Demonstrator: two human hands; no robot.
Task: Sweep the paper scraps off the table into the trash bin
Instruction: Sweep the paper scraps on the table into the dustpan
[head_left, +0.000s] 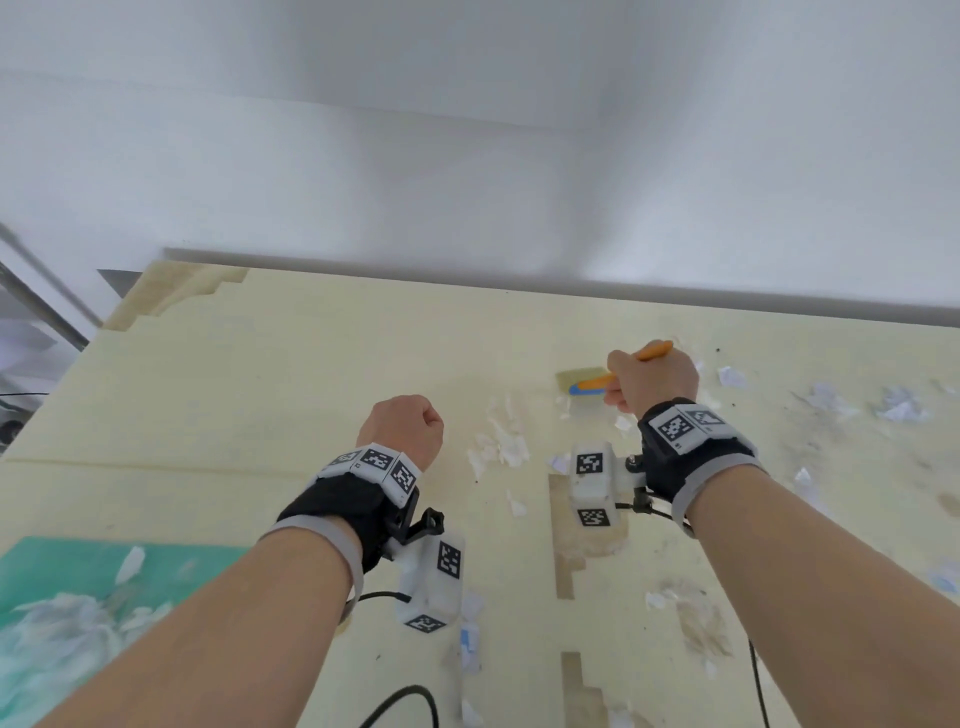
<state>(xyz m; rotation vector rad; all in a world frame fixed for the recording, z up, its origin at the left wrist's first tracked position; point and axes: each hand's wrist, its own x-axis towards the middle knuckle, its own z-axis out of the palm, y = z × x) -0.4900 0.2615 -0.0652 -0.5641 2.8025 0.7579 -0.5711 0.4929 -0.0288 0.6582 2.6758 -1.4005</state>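
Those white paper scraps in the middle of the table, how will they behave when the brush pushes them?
The paper scraps look thin, torn and crumpled, so probably very light and floppy. They would likely slide easily on the smooth table, though some may flutter or scatter sideways. The brush in the right hand looks small, so several passes seem likely.

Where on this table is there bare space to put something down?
Bare: the far-left stretch of the table, beyond the left hand. Crowded: paper scraps between the hands, more right of the right hand holding the brush.
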